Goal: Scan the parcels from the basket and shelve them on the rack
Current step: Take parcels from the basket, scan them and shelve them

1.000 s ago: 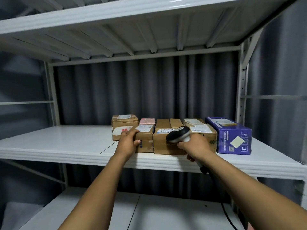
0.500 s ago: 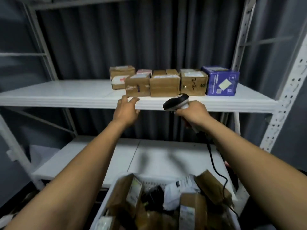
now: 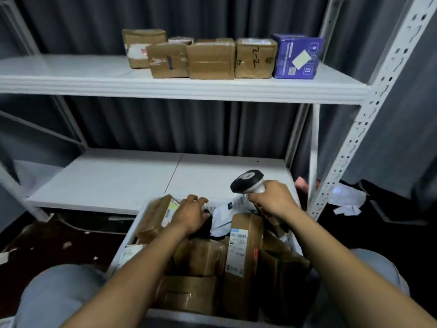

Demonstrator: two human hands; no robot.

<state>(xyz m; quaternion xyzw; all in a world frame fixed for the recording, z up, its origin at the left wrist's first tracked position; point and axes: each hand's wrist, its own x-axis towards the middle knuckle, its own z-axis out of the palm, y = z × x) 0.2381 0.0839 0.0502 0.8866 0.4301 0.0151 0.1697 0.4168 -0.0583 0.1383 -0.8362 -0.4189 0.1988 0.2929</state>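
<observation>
Right now the left hand dips into the basket, curled over the parcels; I cannot tell if it holds one. The right hand holds the scanner. The parcels are packed tight, so a quick tug may spill others.

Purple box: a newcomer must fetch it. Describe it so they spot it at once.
On the white rack, look at the upper shelf. The purple box ends the row of parcels on the right. Its neighbours are brown cardboard.
</observation>
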